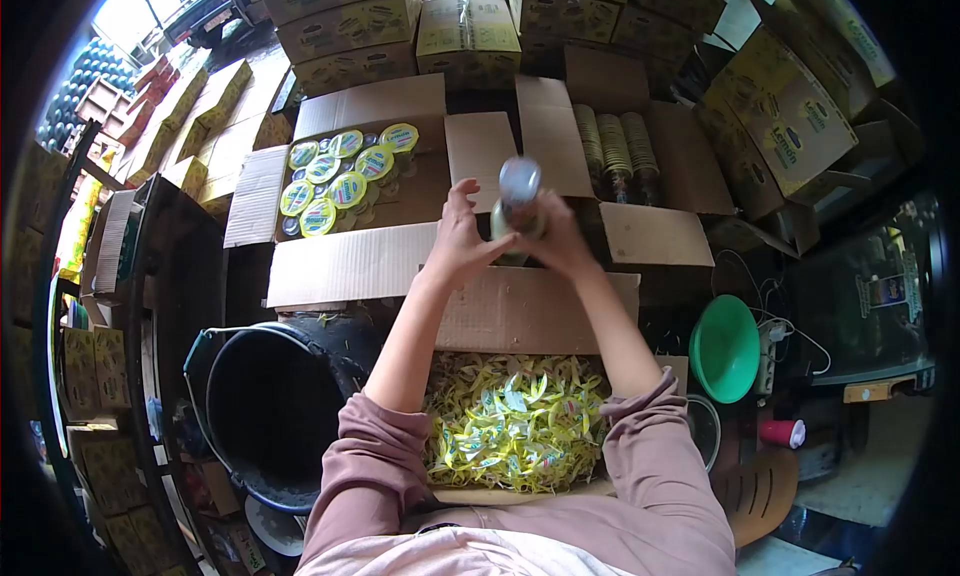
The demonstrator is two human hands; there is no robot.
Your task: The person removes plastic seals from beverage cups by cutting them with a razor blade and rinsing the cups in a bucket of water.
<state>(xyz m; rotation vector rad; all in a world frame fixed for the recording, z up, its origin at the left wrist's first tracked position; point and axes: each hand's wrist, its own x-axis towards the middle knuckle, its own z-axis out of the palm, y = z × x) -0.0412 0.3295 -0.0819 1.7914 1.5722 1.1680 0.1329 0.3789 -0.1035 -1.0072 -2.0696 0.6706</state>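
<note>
My right hand [562,238], smeared by motion, closes around the side of a blurred upright container [519,181] with a shiny, pale rounded top and a greenish lower part. Its exact kind is unclear. On the other side, my left hand [462,238] has its fingers apart, with the thumb reaching to the container's lower part. To the left, an open carton [415,191] holds several cups with yellow-green printed lids [347,189]. Behind my right hand, another open carton [690,156] contains stacked round pieces [612,141] in columns.
Yellow-green printed strips [515,426] fill a box against my body. A black bucket [265,416] stands at left, a green bowl [725,348] at right near white cables [800,331]. Printed cartons [345,36] are stacked at the back. A red cup [782,433] lies at right.
</note>
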